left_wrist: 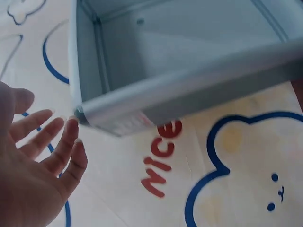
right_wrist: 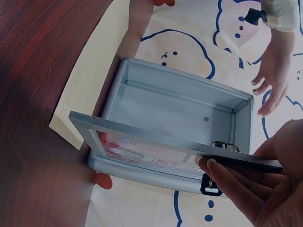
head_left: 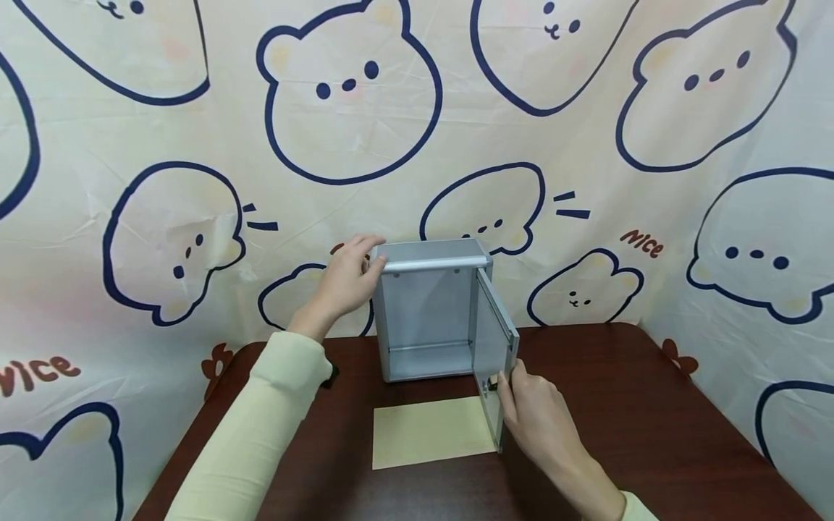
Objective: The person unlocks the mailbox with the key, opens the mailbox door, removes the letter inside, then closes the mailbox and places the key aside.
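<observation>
A grey metal box (head_left: 433,252) stands on the table with its front door (head_left: 493,318) swung out to the right. The inside that shows is bare. My right hand (head_left: 539,412) pinches the door's free edge beside the lock (head_left: 492,383). In the right wrist view, a black-headed key (right_wrist: 210,188) hangs at the door's outer face, close to my fingers. At the box's upper left corner is my left hand (head_left: 352,278), fingers loosely bent; in the left wrist view the fingertips are at the corner, and whether they touch it I cannot tell.
A flat beige envelope (head_left: 430,435) with faint red print lies on the dark wooden table (head_left: 625,405), in front of the box and partly behind the door. Close behind the box hangs a pale cloth (head_left: 365,210) with cartoon bears. A black wristband part (head_left: 330,376) shows at my left sleeve.
</observation>
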A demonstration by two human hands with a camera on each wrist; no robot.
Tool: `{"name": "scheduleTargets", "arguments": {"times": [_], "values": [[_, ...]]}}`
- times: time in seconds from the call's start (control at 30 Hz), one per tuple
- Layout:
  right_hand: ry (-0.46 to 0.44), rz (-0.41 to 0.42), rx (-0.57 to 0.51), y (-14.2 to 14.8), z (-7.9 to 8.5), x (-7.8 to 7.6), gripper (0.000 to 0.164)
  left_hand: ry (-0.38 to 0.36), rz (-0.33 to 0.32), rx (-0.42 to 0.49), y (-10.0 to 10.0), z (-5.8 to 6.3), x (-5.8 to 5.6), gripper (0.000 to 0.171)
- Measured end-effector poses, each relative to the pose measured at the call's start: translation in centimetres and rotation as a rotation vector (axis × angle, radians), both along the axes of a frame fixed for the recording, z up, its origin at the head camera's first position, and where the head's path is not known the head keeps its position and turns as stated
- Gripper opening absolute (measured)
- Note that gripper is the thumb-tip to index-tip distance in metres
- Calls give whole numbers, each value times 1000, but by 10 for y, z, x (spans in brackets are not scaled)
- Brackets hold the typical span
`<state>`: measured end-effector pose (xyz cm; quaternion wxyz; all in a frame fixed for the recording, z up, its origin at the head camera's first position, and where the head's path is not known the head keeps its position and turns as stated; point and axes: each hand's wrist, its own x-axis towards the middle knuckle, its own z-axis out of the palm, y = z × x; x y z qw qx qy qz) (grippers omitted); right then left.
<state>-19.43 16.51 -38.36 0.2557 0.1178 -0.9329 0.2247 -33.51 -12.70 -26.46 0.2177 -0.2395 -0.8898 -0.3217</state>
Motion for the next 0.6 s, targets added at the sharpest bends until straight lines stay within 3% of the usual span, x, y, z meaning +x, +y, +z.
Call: {"name": "scheduleTargets", "arguments": {"times": [0.2,0.33,0.6], "values": [[-12,0,-7,0,1,0,20,-85,-28,-69,-9,-3,-19,56],[-20,2,-14,-1,1,0,20,-115,-67,-79,-15,-9,-30,57],[-26,0,-11,-2,0,0,21,-214,-125,-86,-21,-12,-41,55]]}}
